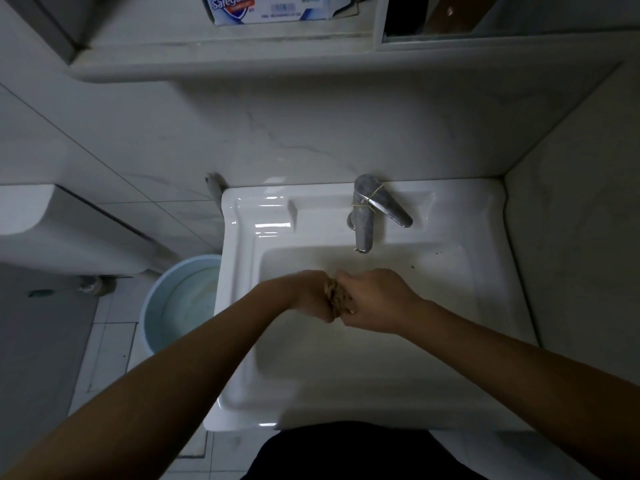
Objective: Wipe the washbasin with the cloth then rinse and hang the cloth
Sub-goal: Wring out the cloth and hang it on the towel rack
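Dim, bluish-grey light fills the view — the only bright spots are small glare patches on the glossy rim of the washbasin [273, 216]. The left hand [310, 294] is smeared by motion blur. The shelf [242, 69] edge bows with wide-angle distortion, and the bottom of the view sinks into shadow.

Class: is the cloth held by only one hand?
No, the left hand and right hand both grip the twisted cloth over the washbasin.

Bunched tan cloth [337, 298] over white washbasin [485, 216]
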A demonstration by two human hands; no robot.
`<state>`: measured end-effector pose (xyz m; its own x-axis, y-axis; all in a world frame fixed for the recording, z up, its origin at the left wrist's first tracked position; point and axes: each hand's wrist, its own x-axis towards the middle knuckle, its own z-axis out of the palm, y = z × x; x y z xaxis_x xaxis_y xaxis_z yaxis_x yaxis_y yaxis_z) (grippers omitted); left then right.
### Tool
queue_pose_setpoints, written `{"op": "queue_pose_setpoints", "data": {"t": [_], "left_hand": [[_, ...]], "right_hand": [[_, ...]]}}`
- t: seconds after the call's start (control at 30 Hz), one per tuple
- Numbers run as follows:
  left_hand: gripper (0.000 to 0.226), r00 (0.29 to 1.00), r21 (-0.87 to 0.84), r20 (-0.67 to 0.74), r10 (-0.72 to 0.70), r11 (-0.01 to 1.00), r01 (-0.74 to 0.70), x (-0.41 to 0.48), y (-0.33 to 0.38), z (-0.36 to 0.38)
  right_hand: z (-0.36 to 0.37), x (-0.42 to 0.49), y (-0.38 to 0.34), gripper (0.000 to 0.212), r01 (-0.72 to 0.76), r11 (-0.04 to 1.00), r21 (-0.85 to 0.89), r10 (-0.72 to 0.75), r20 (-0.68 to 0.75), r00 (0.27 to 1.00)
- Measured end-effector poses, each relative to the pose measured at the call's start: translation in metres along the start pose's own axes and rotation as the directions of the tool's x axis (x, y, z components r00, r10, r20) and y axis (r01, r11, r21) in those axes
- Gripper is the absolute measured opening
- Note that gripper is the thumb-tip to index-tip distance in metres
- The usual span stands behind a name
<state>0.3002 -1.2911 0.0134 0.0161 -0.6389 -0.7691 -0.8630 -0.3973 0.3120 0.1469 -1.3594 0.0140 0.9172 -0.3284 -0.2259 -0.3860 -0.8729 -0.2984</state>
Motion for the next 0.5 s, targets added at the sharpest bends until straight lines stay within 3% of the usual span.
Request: {"op": "queue_pose_setpoints", "data": {"t": [0.07,0.13,0.2,0.27,0.33,0.4,0.43,0.5], "left_hand": [[0.014,1.000,-0.002,-0.013,-0.001,1.000,0.001,-0.001,-0.006,0.001],[0.027,0.980,0.057,-0.192,0.051,0.998,-0.040,-0.006,-0.014,0.008],[0.048,0.859,0.057,-0.481,0.175,0.984,-0.168,-0.012,-0.023,0.020],[0.065,0.668,0.142,-0.686,0.287,0.954,-0.264,-0.018,-0.029,0.033],[0.067,0.558,0.232,-0.750,0.355,0.931,-0.282,-0.021,-0.024,0.041],[0.055,0.509,0.223,-0.779,0.366,0.921,-0.320,-0.024,-0.016,0.041],[0.045,0.478,0.223,-0.794,0.376,0.911,-0.347,-0.026,-0.013,0.038],[0.025,0.410,0.297,-0.798,0.441,0.881,-0.369,-0.027,-0.010,0.031]], "right_hand": [[-0.002,-0.001,-0.002,0.031,0.012,0.997,0.075,-0.011,-0.013,1.000],[-0.010,0.001,0.001,0.025,-0.105,0.967,0.230,0.082,0.106,0.991],[-0.023,0.006,0.005,0.029,-0.283,0.835,0.472,0.183,0.248,0.951],[-0.033,0.011,0.008,0.024,-0.492,0.536,0.686,0.237,0.437,0.867],[-0.038,0.011,0.011,0.021,-0.647,0.185,0.740,0.104,0.640,0.761],[-0.040,0.009,0.011,0.027,-0.734,-0.045,0.677,-0.143,0.723,0.676],[-0.040,0.008,0.010,0.029,-0.761,-0.072,0.644,-0.237,0.730,0.641],[-0.044,0.006,0.008,0.029,-0.772,0.039,0.634,-0.288,0.747,0.599]]}}
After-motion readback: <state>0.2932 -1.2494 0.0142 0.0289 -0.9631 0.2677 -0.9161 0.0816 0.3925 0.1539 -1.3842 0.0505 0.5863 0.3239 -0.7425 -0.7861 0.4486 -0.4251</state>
